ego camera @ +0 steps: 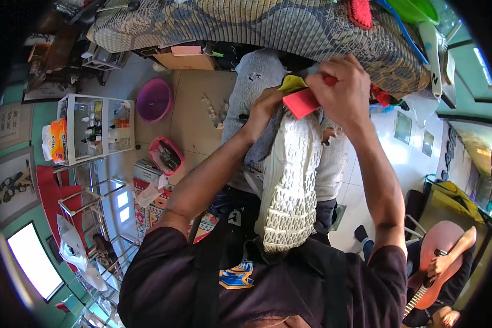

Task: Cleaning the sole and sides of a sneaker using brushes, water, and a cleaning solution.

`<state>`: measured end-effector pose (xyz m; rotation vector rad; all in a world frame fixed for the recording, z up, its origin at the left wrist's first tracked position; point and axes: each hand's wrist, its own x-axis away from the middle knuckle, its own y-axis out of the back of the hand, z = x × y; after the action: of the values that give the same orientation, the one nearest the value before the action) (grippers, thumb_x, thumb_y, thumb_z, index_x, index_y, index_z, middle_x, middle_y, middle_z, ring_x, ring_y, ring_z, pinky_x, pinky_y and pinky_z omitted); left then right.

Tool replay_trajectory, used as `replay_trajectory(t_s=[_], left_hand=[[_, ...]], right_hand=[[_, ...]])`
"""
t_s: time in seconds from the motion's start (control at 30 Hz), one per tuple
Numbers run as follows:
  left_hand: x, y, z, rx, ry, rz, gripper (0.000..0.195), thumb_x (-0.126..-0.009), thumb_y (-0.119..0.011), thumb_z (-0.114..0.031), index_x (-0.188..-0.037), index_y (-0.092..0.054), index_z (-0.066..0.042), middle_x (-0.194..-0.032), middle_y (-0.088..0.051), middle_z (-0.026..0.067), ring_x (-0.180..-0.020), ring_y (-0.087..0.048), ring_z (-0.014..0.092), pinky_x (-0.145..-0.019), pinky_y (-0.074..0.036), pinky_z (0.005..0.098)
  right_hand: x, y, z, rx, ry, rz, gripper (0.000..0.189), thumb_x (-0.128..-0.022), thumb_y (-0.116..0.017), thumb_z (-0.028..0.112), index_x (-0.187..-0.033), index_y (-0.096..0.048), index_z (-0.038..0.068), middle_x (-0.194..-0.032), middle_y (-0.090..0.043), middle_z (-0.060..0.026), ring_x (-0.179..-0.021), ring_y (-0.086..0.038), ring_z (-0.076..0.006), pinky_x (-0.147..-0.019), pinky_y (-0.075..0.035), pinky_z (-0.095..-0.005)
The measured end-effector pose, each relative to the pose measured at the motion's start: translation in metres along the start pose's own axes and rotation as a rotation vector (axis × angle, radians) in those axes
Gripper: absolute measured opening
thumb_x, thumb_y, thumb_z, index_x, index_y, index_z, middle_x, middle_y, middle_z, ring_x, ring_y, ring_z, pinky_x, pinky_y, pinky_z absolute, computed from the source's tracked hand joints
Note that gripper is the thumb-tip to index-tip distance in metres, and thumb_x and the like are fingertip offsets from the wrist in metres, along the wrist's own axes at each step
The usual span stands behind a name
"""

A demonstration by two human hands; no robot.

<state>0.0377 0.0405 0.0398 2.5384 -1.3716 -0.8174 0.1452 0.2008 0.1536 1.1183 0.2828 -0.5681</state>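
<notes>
A shoe with a white patterned rubber sole lies sole up along my lap, its heel or toe end near my chest. My right hand is closed around a red plastic-backed brush, held at the far end of the shoe. Beside it, my left hand grips the far end of the shoe, where a yellow cloth or flap shows by the fingers. The bristles are hidden. Grey towels cover my legs.
Ahead is a bench under a ribbed patterned mat, bearing another red brush and a green basin. Left stand a purple basin, a pink basket and a white shelf. At lower right, another person holds a guitar.
</notes>
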Motion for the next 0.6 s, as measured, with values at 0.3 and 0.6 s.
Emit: replay_trajectory(t_s=[0.3,0.6], left_hand=[[0.016,-0.001,0.008,0.149,0.144,0.016,0.025,-0.089,-0.065,-0.005,-0.114,-0.068,-0.004,-0.114,-0.064,0.0113,-0.113,-0.061,0.022,-0.101,-0.047,0.0339],[0.043,-0.019,0.060,1.099,0.744,-0.109,0.033,-0.088,-0.067,-0.008,-0.119,-0.064,0.000,-0.117,-0.065,0.0130,-0.109,-0.063,0.023,-0.103,-0.047,0.0352]], right_hand=[[0.027,-0.003,0.000,-0.069,0.196,-0.055,0.016,-0.049,-0.071,0.024,-0.056,-0.058,0.018,-0.060,-0.048,0.0016,-0.069,-0.050,-0.0213,-0.062,-0.036,-0.0429],[0.047,-0.010,0.053,-0.233,0.327,-0.066,0.021,-0.052,-0.074,0.026,-0.058,-0.057,0.013,-0.068,-0.058,0.0028,-0.081,-0.059,-0.0199,-0.066,-0.043,-0.0441]])
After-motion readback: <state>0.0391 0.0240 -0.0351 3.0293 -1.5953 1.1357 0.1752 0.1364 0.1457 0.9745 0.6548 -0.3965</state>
